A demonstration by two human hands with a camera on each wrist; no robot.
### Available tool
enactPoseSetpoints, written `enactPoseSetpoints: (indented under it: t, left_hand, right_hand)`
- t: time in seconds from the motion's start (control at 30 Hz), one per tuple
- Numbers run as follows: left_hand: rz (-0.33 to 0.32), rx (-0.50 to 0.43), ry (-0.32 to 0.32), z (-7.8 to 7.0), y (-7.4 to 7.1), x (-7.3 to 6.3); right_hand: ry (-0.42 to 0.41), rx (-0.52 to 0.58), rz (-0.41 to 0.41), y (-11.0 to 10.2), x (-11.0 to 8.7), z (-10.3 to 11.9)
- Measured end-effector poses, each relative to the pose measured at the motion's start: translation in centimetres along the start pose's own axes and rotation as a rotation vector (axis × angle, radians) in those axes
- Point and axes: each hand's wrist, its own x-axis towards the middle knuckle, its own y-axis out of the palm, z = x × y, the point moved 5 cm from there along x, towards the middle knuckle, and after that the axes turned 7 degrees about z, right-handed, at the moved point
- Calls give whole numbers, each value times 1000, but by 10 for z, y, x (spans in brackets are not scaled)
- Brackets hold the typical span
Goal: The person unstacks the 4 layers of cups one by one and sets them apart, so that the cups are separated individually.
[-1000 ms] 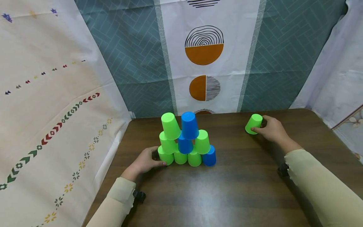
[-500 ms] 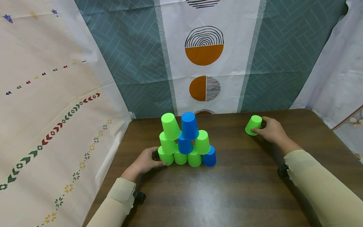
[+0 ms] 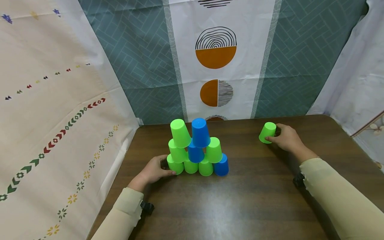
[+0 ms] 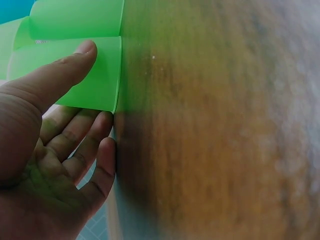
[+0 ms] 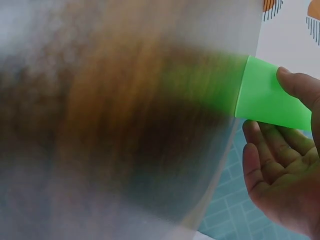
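Head view, from the far left: a cream cloth (image 3: pixel 69 140) printed with flowers and arrows hangs beside the brown table (image 3: pixel 234 206). Next comes the person's left hand (image 3: pixel 151 171), out of a pale left sleeve (image 3: pixel 118 216) with a small black device (image 3: pixel 147 207) at the wrist. Its thumb lies on the near side of the end cup (image 3: pixel 175 164), a green one, and its fingers bend round the far side, holding the cup between them; close up, the little finger stands a bit apart from the others.

That cup begins the bottom row of a stack, all mouths down: three greens, then a blue cup (image 3: pixel 221 165). The row above goes green, blue, green, and on top a green cup (image 3: pixel 181 134) stands beside a blue one. Behind hangs a teal curtain (image 3: pixel 147 60) with a white panel (image 3: pixel 189 63) of orange and black shapes.

Well to the right, near the table's back edge, a lone green cup (image 3: pixel 267 132) stands mouth down, pinched between the thumb and fingers of the right hand (image 3: pixel 288 138); its lower fingers are curled in. Last come the right sleeve (image 3: pixel 342 196) and a white cloth (image 3: pixel 357 80).
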Motion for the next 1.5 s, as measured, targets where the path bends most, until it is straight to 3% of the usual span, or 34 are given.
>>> enactPoseSetpoints:
  t: [0.57,0.77,0.9,1.03,1.33,1.5]
  left_hand:
    - [1,-4,2,2,0,-1]
    - [10,-1,-2,2,0,-1]
    - [2,-1,-10,1,-1,-1]
    - [2,-3,-8,0,-2,-1]
    - [2,-4,10,-1,-3,-1]
    - [3,-4,21,-1,-2,0]
  right_hand:
    - [11,5,9,1,-2,1]
    - [-2,85,-84,-16,-12,16]
    - [-62,125,-194,-35,-22,47]
    - [-154,174,-216,-40,-39,92]
    - [-474,233,-134,0,-66,203]
    - [-535,266,-50,19,-72,239]
